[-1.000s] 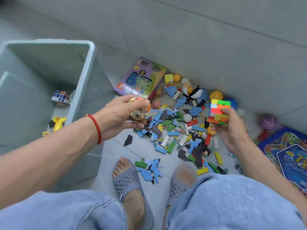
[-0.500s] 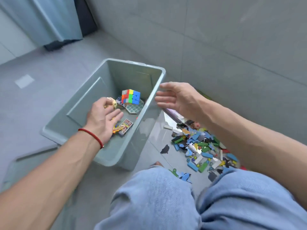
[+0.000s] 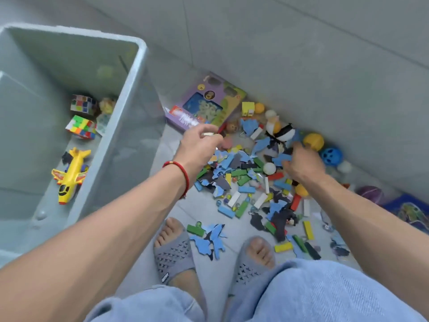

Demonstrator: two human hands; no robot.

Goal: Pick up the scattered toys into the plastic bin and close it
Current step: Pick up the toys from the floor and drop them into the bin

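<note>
The grey plastic bin (image 3: 139, 66) stands open at the left. Inside lie a colourful cube (image 3: 81, 126), a second cube (image 3: 82, 104), a small yellowish toy (image 3: 107, 105) and a yellow toy plane (image 3: 69, 175). Scattered toys (image 3: 250, 182) cover the floor by the wall: blue foam pieces, coloured blocks, balls, a purple box (image 3: 209, 105). My left hand (image 3: 199, 145) hovers over the pile's left edge, fingers loosely curled and holding nothing. My right hand (image 3: 301, 161) is down in the pile, its fingers curled over a blue foam piece (image 3: 282, 158); whether it grips the piece is hidden.
A grey wall runs along the far side of the pile. A yellow ball (image 3: 313, 141), a blue ball (image 3: 331, 156) and a purple ball (image 3: 370, 194) lie against it. A blue game board (image 3: 411, 210) lies at the right. My feet in grey slippers (image 3: 173, 252) stand near the pile.
Both hands have left the bin and reached out to the toy pile. The colourful cube and the small toy they carried now lie in the bin. My head has turned back to the pile.
</note>
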